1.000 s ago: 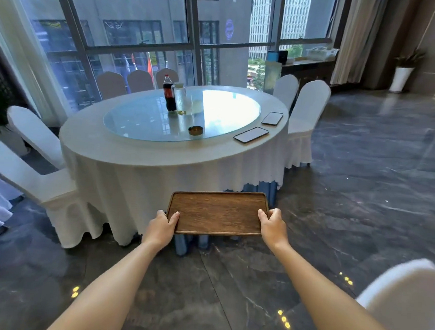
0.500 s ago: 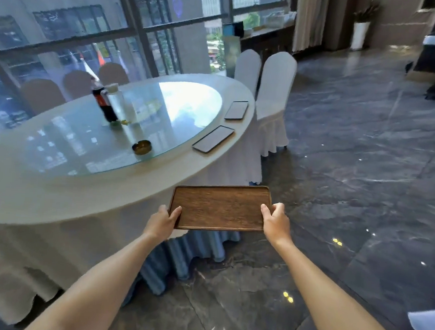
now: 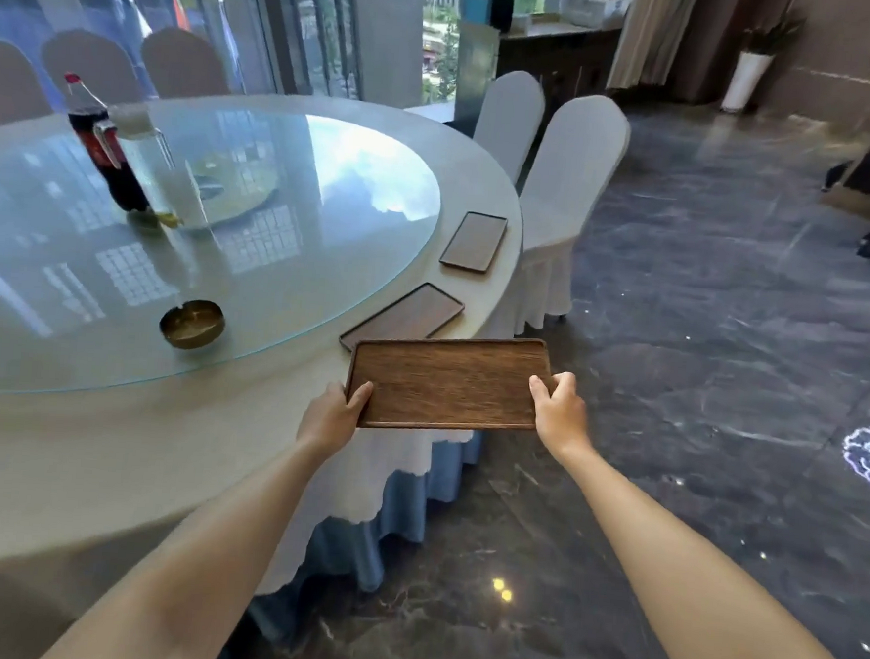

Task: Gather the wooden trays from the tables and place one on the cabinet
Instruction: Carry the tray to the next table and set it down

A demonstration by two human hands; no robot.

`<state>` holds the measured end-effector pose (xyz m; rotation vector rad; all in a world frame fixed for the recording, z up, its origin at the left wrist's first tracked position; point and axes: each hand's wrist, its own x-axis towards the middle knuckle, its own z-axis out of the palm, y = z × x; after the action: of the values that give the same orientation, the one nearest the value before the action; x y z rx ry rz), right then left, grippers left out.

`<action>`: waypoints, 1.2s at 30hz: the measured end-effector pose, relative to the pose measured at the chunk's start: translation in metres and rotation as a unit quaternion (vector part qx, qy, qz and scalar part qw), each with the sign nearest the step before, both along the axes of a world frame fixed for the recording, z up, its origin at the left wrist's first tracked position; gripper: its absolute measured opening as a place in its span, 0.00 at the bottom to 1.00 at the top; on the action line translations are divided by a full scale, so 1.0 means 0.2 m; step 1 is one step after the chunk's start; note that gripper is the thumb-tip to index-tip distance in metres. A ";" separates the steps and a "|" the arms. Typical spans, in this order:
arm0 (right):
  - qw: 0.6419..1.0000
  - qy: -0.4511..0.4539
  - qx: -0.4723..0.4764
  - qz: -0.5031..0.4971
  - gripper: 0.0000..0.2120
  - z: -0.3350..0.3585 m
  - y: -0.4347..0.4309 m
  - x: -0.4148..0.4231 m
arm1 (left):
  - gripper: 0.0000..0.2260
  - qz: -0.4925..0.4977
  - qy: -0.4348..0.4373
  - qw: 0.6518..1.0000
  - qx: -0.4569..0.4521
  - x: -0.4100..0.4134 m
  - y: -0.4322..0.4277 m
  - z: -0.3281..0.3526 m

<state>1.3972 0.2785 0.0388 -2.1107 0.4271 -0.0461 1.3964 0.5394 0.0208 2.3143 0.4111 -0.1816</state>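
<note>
I hold a brown wooden tray level in both hands over the right rim of the round table. My left hand grips its left short edge and my right hand grips its right short edge. Two more wooden trays lie on the tablecloth just beyond it: a near tray, partly hidden by the held one, and a far tray. A dark cabinet stands by the window at the back.
On the glass turntable stand a cola bottle, a clear jug and a brass ashtray. Two white-covered chairs stand at the table's right side. Dark marble floor stretches to the right, with a white planter far back.
I have walked up to the table with the tray held in both hands. The table and its two trays now lie close in front, with the held tray over the rim.
</note>
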 end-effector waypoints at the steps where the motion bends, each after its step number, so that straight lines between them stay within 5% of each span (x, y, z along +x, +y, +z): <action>1: 1.000 0.000 -0.007 0.012 0.18 0.02 0.00 0.09 | 0.17 0.008 -0.002 1.000 0.002 0.07 0.00 0.00; 11: 0.985 0.026 -0.031 0.169 0.19 -0.07 0.10 1.08 | 0.18 0.142 0.019 0.990 0.007 0.64 0.04 -0.15; 18: 0.939 0.084 -0.049 0.330 0.17 -0.27 0.21 1.67 | 0.20 0.303 0.070 0.950 0.005 0.90 -0.04 -0.33; 27: 0.861 0.103 -0.140 0.477 0.18 -0.37 0.25 2.02 | 0.21 0.396 0.176 0.900 0.041 1.01 -0.20 -0.42; 36: 0.795 0.112 -0.232 0.549 0.16 -0.49 0.28 2.08 | 0.19 0.377 0.223 0.898 0.049 0.99 -0.18 -0.48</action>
<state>1.8127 0.3347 -0.0582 -2.5432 -0.8130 0.8583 1.5949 0.5030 -0.0756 2.0179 1.5349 -0.3055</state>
